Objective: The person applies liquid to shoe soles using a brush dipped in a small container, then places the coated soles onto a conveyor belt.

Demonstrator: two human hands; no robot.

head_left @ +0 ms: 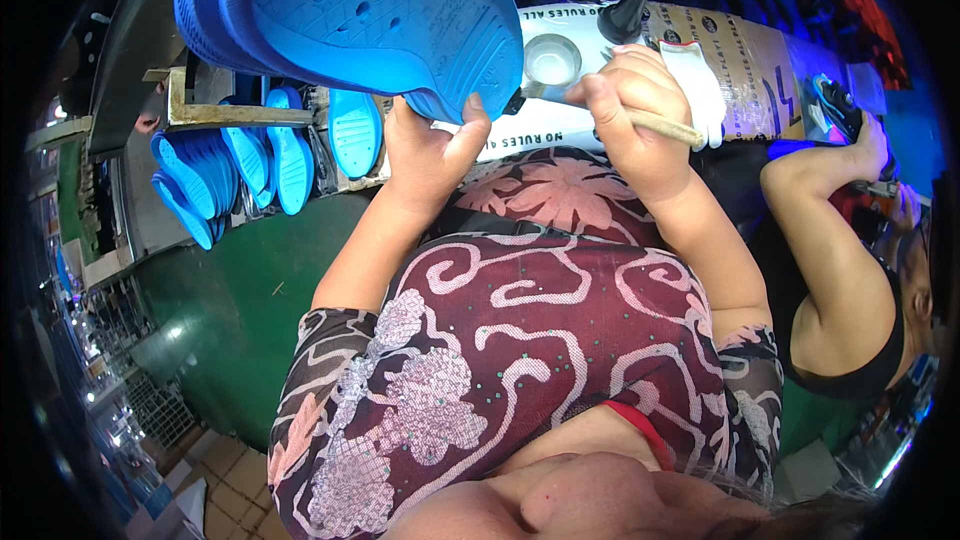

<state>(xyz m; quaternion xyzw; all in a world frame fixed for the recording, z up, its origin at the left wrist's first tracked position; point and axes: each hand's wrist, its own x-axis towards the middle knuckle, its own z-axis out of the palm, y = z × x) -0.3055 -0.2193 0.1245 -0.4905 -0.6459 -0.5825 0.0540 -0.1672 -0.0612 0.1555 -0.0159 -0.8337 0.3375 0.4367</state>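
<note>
Blue footwear (370, 35) in left hand (432, 148), brush (665, 127) in right hand (643, 95), contact unclear

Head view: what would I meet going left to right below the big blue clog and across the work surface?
Cluster of blue insoles, single blue insole, left grip, round container, right grip, co-worker's arm.

A smooth, dark-green floor (235, 340) spreads to the left, catching a small white glare. Beyond it, at lower left, lies a patch of brown square tiles (225, 470) near a dark wire-grid panel (165, 415). A worktable clad in white sheeting and brown cardboard (745, 60) stands ahead. Blue light tints the upper right; a slim white light strip (905, 450) glows at lower right.
</note>
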